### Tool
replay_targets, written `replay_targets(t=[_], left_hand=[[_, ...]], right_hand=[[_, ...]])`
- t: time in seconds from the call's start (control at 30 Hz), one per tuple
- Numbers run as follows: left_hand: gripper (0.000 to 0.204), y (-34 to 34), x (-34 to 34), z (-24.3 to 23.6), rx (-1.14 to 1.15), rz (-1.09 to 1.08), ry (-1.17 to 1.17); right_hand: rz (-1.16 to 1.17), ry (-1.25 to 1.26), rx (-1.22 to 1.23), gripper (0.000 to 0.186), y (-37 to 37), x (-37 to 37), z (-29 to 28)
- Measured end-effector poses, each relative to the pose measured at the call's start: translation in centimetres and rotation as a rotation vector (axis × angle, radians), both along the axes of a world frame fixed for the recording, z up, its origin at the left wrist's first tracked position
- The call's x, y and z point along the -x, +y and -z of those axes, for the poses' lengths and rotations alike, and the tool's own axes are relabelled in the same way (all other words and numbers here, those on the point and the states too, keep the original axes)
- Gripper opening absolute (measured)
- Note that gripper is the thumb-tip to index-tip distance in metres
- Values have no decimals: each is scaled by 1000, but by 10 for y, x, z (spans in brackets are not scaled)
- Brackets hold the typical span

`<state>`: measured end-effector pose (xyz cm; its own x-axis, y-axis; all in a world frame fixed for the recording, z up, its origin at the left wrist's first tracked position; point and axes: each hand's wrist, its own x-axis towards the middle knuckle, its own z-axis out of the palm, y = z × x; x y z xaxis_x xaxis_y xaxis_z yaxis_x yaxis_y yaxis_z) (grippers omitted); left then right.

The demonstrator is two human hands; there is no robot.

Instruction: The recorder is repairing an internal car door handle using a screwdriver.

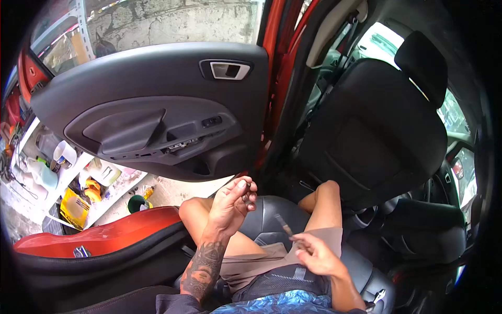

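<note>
My left hand (235, 201), its forearm tattooed, is raised above my left thigh, thumb and fingertips pinched on a small dark piece (247, 189), too small to identify. My right hand (316, 255), over my right thigh, grips a thin, slightly blurred tool (286, 226), apparently a screwdriver, pointing up and left. In front is the open car door's dark inner panel (125, 78), with a window switch (212, 121), a silver-rimmed inner handle (225, 70) and a slot with small exposed metal or clips (180, 145) along the armrest. I sit on a dark seat (261, 212).
A dark front seat (371, 131) with headrest stands at the right. The red door sill and body edge (89, 235) runs along the lower left. Beyond it, outside, white shelving (112, 201) holds containers and yellow items. A concrete wall (167, 21) shows through the door's window.
</note>
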<state>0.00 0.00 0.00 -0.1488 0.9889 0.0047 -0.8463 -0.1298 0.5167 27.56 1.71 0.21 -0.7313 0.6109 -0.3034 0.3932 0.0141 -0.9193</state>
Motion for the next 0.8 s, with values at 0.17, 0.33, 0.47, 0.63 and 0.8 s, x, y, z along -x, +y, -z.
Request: replay_targets(t=[0.17, 0.33, 0.47, 0.63, 0.8], left_hand=[[16, -3, -12, -1, 14, 25, -141], [19, -2, -22, -1, -5, 110, -180], [20, -4, -33, 1, -29, 195, -229], [19, -5, -40, 2, 11, 213, -222], [20, -5, -43, 4, 16, 203, -191]], right_hand=[[-14, -41, -303, 38, -29, 23, -52], [220, 70, -377, 35, -35, 24, -73], [220, 110, -506, 34, -36, 26, -70], [257, 106, -626, 34, -36, 28, -65], [242, 109, -674, 33, -36, 29, -62]])
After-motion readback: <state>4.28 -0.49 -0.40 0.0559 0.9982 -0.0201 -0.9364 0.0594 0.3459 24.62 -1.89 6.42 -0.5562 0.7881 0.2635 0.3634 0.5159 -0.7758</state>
